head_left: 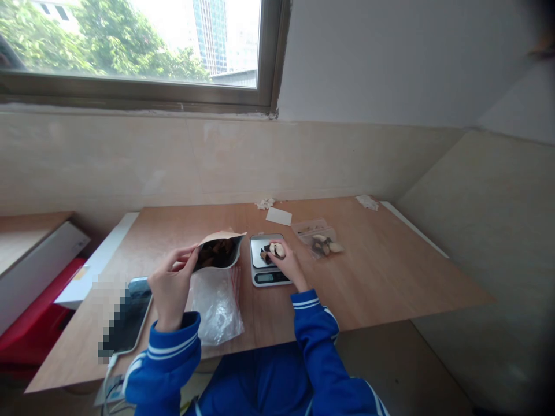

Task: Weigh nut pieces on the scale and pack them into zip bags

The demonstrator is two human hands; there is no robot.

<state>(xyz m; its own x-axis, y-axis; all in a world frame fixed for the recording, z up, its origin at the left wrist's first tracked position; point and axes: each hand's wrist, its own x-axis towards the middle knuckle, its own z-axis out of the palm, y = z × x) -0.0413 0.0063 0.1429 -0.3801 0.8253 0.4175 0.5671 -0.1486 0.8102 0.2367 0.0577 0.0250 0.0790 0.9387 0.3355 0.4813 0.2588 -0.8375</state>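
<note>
Fingertips of our left hand (pixel 171 286) pinch the open edge of a kraft-paper pouch (pixel 219 252) holding dark dried pieces. Our right hand (pixel 288 266), fingers curled, grips a pale-edged dried slice (pixel 277 249) just above the steel pan of a digital kitchen scale (pixel 269 277), near a small zip bag (pixel 318 238) of similar slices.

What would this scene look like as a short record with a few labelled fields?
Place: wooden table below a window
Left hand: holds an open paper pouch of dark pieces
Right hand: touches pale slices on a digital scale
Also on table: clear plastic bag, small bag of slices, phone, white card
Clothing: blue sleeves with white stripes
</note>
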